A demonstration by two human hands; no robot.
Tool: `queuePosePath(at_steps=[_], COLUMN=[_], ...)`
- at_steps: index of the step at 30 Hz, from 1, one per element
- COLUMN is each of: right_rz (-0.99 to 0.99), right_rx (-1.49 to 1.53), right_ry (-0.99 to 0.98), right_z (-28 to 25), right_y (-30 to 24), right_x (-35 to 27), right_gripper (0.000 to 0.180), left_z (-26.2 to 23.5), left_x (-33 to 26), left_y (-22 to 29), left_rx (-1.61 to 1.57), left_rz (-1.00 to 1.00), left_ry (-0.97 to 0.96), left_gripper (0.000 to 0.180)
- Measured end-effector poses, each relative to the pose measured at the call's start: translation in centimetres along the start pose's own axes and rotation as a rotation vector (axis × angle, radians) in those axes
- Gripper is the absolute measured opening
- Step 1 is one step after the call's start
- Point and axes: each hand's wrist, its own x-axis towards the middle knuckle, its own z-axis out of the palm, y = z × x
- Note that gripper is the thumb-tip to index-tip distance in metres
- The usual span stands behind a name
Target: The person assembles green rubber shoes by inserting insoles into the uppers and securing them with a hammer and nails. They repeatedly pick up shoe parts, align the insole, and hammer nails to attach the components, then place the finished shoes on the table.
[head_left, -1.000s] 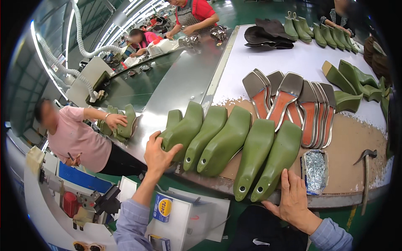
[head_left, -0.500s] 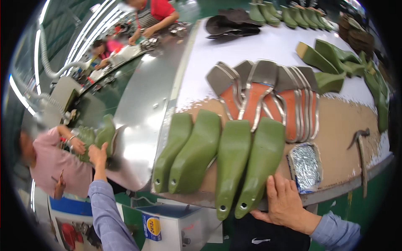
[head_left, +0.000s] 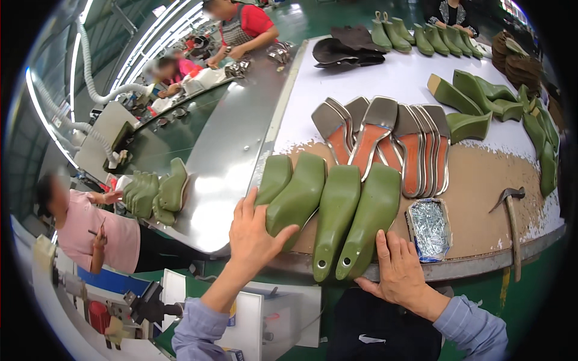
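Several green shoe lasts lie along the near edge of the workbench, narrow ends toward me. My left hand (head_left: 256, 233) is open over the left pair, fingers and thumb spread, covering the lower part of the outer last (head_left: 276, 177) and touching the one beside it (head_left: 304, 189). My right hand (head_left: 400, 268) is open too; its outstretched fingers rest against the side of the rightmost last (head_left: 376, 204). Between the hands lies another last (head_left: 337, 207), a round hole in its narrow end. Just beyond them lie overlapping insoles (head_left: 372, 144) with orange and grey-brown parts.
Right of the lasts sit a tray of nails (head_left: 429, 228) and a hammer (head_left: 512, 222) overhanging the edge. More lasts (head_left: 475, 102) lie at the right, dark leather pieces (head_left: 349, 48) farther back. Left, a person in pink (head_left: 102, 225) stands by grouped lasts (head_left: 171, 189) on a metal table.
My left hand has come from the lasts on the metal table at left to the left pair before me. My right hand stays at the rightmost last. The person in pink has drawn back slightly.
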Motion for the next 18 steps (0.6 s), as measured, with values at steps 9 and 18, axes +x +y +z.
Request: queuePosePath(at_steps=[9, 18], right_rz=[0.011, -0.006], right_rx=[0.019, 0.099], right_ry=[0.04, -0.009], right_z=[-0.5, -0.5], right_y=[0.4, 0.3], right_x=[-0.3, -0.2], right_gripper=[0.106, 0.104], left_z=[-0.1, -0.1], left_x=[1.5, 1.8], left_y=[-10.6, -22.9], left_rx=[0.045, 0.118], left_rz=[-0.198, -0.329], left_ry=[0.083, 0.27], left_gripper=[0.049, 0.061])
